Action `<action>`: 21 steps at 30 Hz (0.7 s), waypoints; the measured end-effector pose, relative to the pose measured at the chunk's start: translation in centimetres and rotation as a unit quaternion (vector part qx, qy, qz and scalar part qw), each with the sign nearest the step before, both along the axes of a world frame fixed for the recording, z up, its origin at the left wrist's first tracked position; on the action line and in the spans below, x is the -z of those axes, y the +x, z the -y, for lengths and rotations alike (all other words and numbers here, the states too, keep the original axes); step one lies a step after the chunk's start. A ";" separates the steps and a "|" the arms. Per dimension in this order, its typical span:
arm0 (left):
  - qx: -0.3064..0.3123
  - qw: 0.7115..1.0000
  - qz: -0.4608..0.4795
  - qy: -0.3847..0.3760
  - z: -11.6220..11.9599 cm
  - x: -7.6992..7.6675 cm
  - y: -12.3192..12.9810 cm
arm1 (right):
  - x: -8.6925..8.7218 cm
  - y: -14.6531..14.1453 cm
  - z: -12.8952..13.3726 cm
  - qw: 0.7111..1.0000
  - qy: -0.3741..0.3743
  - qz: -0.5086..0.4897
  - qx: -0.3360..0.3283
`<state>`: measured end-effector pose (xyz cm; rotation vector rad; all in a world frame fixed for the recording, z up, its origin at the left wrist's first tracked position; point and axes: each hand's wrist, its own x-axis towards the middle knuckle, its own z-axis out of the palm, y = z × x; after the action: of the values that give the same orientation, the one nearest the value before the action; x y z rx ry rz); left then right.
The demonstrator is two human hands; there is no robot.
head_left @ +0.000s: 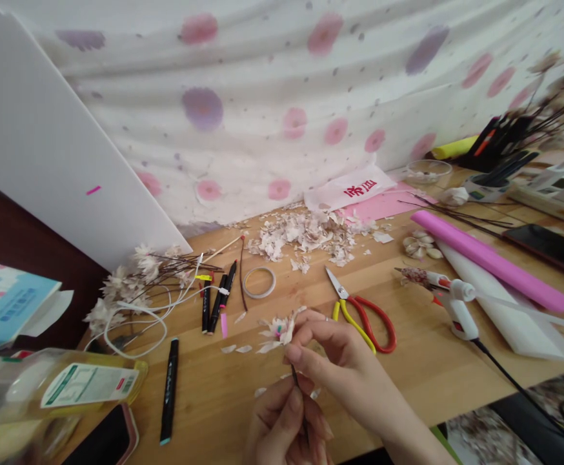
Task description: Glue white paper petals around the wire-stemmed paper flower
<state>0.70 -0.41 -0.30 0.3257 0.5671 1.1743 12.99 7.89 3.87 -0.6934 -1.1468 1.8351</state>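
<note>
My left hand (286,423) is closed around the thin dark stem (295,376) of a handmade flower, low at the front of the table. At the top of that stem is a pale flower (278,330) with whitish petals and a small green and pink centre. My right hand (328,352) pinches at the flower's petals and base, its fingers partly hiding them. A few loose white petals (244,349) lie just left of the flower. Scissors (362,316) with red and yellow handles rest open on the table behind my right hand.
A hot glue gun (449,297) lies at right, beside a pink paper roll (490,258). Petal scraps (306,236) are heaped at the back. Left are markers (169,391), a tape roll (259,283), a white cable (161,316), finished flowers (117,290), a bottle (88,384) and a phone (105,439).
</note>
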 end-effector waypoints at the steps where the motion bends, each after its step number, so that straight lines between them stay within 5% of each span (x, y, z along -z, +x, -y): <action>1: 0.002 1.000 0.010 0.007 -0.1 -0.1 0.0 | 0.0 0.0 0.0 1.000 -0.001 -0.003 -0.001; 21: -0.032 0.999 -0.021 0.004 -0.1 -0.4 0.3 | 0.4 -0.2 0.0 1.000 0.002 -0.003 -0.009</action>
<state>0.97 -0.36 0.05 0.3419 0.6129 1.2339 12.79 7.88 3.47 -0.6757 -1.1564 1.8479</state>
